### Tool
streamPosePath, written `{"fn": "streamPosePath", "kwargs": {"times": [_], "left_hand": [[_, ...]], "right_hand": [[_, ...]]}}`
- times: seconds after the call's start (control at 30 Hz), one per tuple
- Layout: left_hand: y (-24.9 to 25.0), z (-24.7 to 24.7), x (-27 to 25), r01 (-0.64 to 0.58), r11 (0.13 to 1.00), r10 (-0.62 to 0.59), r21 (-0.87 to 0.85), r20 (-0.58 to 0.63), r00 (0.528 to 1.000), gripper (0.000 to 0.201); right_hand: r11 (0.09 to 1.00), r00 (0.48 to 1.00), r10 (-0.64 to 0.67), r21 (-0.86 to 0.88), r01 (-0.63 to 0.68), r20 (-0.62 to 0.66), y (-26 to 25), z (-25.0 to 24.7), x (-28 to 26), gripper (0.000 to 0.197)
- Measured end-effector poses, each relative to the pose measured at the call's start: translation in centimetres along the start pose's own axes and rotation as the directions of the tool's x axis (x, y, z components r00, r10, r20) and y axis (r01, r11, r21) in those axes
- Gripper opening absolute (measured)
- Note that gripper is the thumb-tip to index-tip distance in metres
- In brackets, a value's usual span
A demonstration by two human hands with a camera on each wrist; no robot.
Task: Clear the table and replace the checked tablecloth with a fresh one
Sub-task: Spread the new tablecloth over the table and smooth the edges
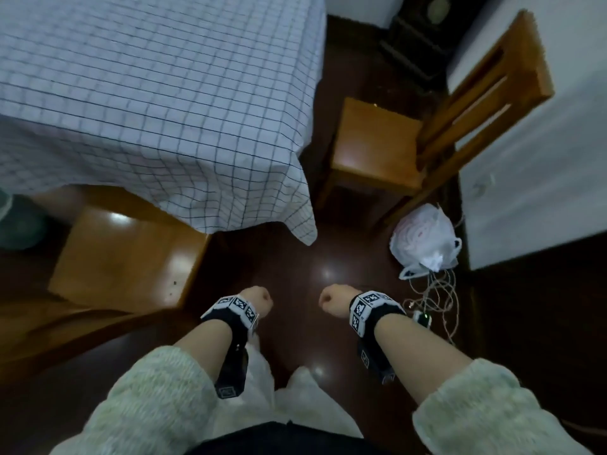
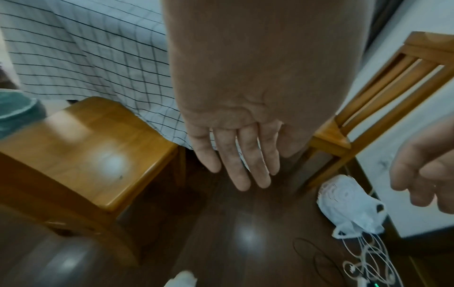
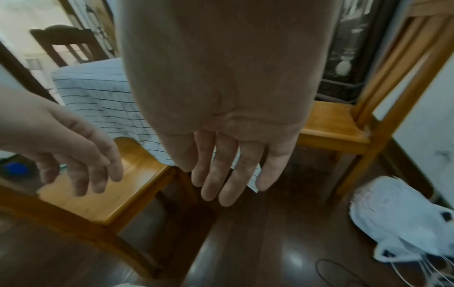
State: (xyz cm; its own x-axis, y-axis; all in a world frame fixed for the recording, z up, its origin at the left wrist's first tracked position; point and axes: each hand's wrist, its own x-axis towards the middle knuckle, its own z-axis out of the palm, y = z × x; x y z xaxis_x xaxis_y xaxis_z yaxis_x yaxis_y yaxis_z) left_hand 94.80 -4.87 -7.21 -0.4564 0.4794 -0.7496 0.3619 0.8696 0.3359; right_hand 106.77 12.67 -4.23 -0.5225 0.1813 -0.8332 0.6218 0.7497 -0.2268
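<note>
Both hands hang free over the dark wooden floor (image 1: 295, 257), short of the table's near corner. Take that draped corner as the landmark. The checked tablecloth (image 1: 157, 103) covers the table, white with thin dark lines, and its corner point hangs down off the table toward the floor.

Left of that corner, a wooden chair (image 1: 124, 254) sits with its seat partly tucked under the hanging cloth, shiny with reflected light.

Below the corner comes the left hand (image 1: 256, 298), grip loose, fingers straight and relaxed in the left wrist view (image 2: 233, 153), holding nothing and clear of the cloth. Next to it the right hand (image 1: 335, 300), also slack, fingers extended downward in the right wrist view (image 3: 228, 165), nothing in its grip. Both wrists wear black bands with square markers, and fuzzy pale sleeves are pushed up the forearms.

Right of the corner, a second wooden chair (image 1: 377, 146) stands with its slatted back toward a white wall. Below that chair, a white plastic bag (image 1: 425, 241) lies on the floor, with a tangle of thin cables (image 1: 440, 297) just beside it.
</note>
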Motion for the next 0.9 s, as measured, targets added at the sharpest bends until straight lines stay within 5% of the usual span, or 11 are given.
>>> {"fn": "streamPosePath", "kwargs": {"times": [0.4, 0.7, 0.9], "left_hand": [[-5.6, -10.2, 6.9, 0.108, 0.974, -0.123, -0.199, -0.063, 0.99, 0.028], [-8.1, -12.7, 9.6, 0.152, 0.93, -0.171, -0.334, -0.027, 0.985, 0.025], [-7.1, -13.8, 11.0, 0.152, 0.882, -0.194, -0.447, -0.049, 0.98, 0.019]], "right_hand": [[0.958, 0.977, -0.215, -0.193, 0.213, 0.011, -11.5, -10.6, 8.4, 0.026], [0.962, 0.979, -0.195, -0.182, 0.203, 0.06, -13.0, -13.0, 11.5, 0.027], [0.975, 0.99, -0.136, -0.183, 0.125, -0.048, -10.8, -14.9, 13.2, 0.037]]}}
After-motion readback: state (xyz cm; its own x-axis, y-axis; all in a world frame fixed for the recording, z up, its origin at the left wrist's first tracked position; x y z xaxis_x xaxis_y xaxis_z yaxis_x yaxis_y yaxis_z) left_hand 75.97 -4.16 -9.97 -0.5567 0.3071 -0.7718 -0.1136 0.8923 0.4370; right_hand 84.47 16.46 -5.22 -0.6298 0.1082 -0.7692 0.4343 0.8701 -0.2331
